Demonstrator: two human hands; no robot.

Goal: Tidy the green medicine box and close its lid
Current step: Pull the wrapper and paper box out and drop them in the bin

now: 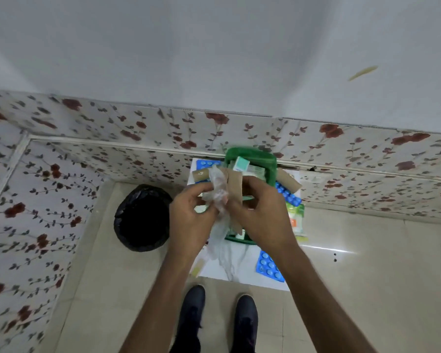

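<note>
The green medicine box stands open on a small white table against the floral wall, with small cartons inside. Both hands are raised in front of it. My left hand pinches a crumpled clear plastic wrapper that hangs down between the hands. My right hand holds brown paper strips next to that wrapper. The hands hide the front half of the box.
A bin lined with a black bag stands on the floor left of the table. Blue blister packs lie at the table's front right, another blue blister pack and a green sachet lie right of the box. My shoes are below.
</note>
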